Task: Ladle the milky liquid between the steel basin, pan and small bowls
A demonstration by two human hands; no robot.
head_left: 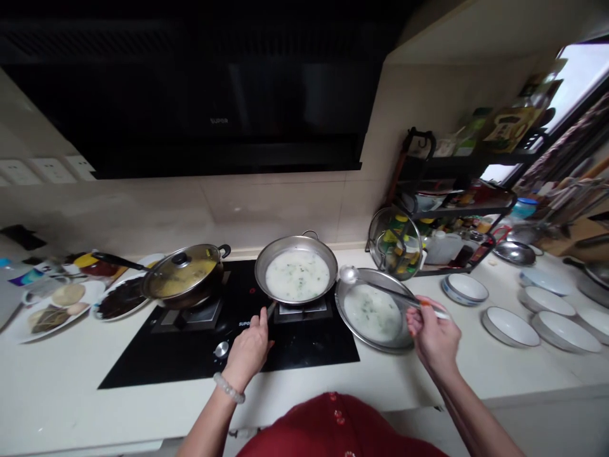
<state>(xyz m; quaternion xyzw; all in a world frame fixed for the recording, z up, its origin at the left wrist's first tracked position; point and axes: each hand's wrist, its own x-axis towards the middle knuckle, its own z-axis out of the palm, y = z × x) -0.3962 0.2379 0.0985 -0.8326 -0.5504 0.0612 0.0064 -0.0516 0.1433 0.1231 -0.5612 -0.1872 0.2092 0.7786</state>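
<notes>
Ladle (391, 292) of shiny metal, long slim handle: gripped near its end by the right hand (435, 336), fingers curled round it. I use the black glass cooktop (311, 352) as landmark. Ladle lies off its right edge, slanting over the wide round steel basin (387, 278), its scoop close to the basin's left rim. Basin stands at the cooktop's right edge; whitish liquid inside, flecked green.

Shallow round steel pan (295, 244) on the cooktop's right burner, similar pale liquid and green bits in it. Left hand (250, 346) over the cooktop's front part, fingers reaching forward to the pan's near-left side, by what I take for a handle. From my end I cannot tell whether those fingers close on it. Pale beaded bracelet (229, 388) on that wrist.

Cooktop's left burner: dark round pan under a clear glass lid (185, 270) with black knob, yellowish contents showing through. Well right of the cooktop, shallow white bowls (511, 327) on the white surface (47, 393).
</notes>
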